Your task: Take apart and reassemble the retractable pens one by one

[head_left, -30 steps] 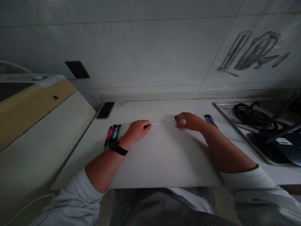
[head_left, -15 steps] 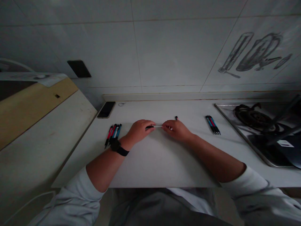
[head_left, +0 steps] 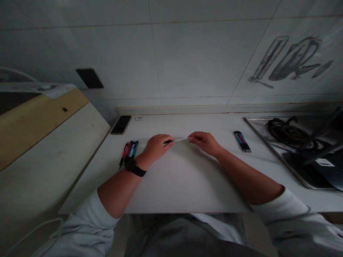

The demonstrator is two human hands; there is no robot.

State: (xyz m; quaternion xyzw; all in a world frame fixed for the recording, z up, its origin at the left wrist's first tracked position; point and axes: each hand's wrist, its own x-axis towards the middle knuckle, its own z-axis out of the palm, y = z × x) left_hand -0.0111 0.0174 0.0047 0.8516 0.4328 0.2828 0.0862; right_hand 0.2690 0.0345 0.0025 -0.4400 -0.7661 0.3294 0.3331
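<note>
Pale, dim wall tiles rise behind a white counter, with dark pictures of kitchenware at upper right. Through the head camera I look down on two bare hands near the counter's middle, a small gap between them. Bridging that gap is a thin white rod, nearly level, its right end slightly higher. On my left, the left hand curls narrowly around a black pen piece, from which the rod points rightward. Opposite, the right hand pinches the rod's far end between its fingertips; I cannot tell what else its curled fingers hide. A black watch circles the left wrist. Just beside that wrist lies a cluster of red and blue pens; well to the right, another small group of pens lies side by side, near the metal-edged stove. At back left rest a phone and a small ring.
</note>
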